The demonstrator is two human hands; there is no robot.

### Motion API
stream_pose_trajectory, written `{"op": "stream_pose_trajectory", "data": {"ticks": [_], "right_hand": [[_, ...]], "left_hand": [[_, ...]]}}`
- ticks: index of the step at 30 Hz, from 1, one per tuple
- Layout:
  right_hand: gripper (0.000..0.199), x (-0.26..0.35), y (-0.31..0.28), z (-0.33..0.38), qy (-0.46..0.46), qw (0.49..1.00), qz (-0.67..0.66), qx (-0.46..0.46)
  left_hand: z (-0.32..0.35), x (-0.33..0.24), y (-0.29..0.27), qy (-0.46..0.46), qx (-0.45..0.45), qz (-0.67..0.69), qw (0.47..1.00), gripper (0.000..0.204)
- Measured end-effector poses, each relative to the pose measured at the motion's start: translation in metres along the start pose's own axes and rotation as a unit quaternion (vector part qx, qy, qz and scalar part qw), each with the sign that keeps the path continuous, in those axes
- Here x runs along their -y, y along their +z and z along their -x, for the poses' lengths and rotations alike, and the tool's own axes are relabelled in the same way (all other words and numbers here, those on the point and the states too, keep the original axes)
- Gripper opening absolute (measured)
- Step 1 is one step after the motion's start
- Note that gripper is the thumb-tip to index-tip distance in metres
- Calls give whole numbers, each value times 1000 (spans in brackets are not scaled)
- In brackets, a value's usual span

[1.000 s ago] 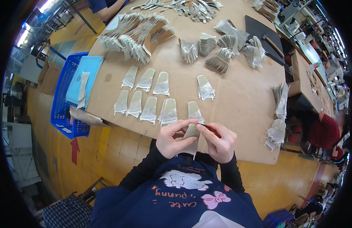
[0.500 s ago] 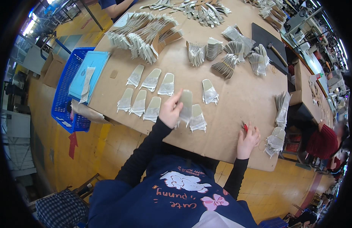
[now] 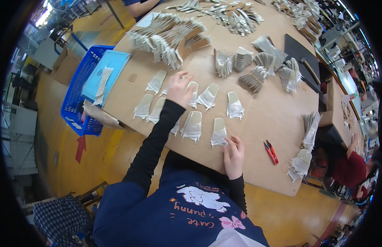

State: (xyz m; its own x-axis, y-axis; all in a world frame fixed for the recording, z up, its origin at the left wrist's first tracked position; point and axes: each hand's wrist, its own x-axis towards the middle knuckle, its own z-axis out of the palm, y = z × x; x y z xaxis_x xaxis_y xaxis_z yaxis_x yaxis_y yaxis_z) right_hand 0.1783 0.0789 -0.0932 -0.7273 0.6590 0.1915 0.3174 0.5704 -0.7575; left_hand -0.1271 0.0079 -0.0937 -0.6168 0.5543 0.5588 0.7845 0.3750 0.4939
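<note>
Tapered olive pieces with white, ragged wide ends lie in two rows on the brown-covered table. My left hand [image 3: 180, 88] hovers over the left part of the rows, fingers loosely apart and nothing visible in them. It hides parts of some pieces; beside it lie an upper-row piece [image 3: 192, 95] and another tapered piece [image 3: 207, 97]. My right hand [image 3: 234, 157] is at the near side, fingers apart, its fingertips by the ragged end of a lower-row piece [image 3: 218, 131]; whether they touch I cannot tell. Red-handled thread snips [image 3: 271, 152] lie to its right.
Bundles of similar pieces [image 3: 170, 39] stand far left, with more stacks [image 3: 254, 78] at centre right and a pile [image 3: 300, 164] at the right edge. A hammer [image 3: 309, 69] rests on a black board [image 3: 296, 53]. A blue basket [image 3: 69, 111] stands left; a co-worker's arm [image 3: 143, 7] is beyond.
My left hand has let go of its piece and moved up and left. My right hand has left the snips and moved left. Two more pieces lie in the rows. The view has shifted slightly.
</note>
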Motion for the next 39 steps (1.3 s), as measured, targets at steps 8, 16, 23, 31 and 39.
{"op": "stream_pose_trajectory", "data": {"ticks": [8,16,23,31,39], "right_hand": [[29,-13,7,-8,-7,1000,26,-15],[30,-13,7,-9,-6,1000,9,-11],[30,-15,8,-8,-5,1000,0,-5],[29,-10,6,-8,3,1000,2,5],[29,-8,4,-6,-10,1000,15,13]], "left_hand": [[87,87,-93,-217,12,-49,975,41],[123,129,-129,-146,46,-65,986,29],[127,137,-164,-125,9,-157,980,29],[103,46,-88,-189,2,6,982,30],[107,53,-87,-154,69,-50,984,27]]}}
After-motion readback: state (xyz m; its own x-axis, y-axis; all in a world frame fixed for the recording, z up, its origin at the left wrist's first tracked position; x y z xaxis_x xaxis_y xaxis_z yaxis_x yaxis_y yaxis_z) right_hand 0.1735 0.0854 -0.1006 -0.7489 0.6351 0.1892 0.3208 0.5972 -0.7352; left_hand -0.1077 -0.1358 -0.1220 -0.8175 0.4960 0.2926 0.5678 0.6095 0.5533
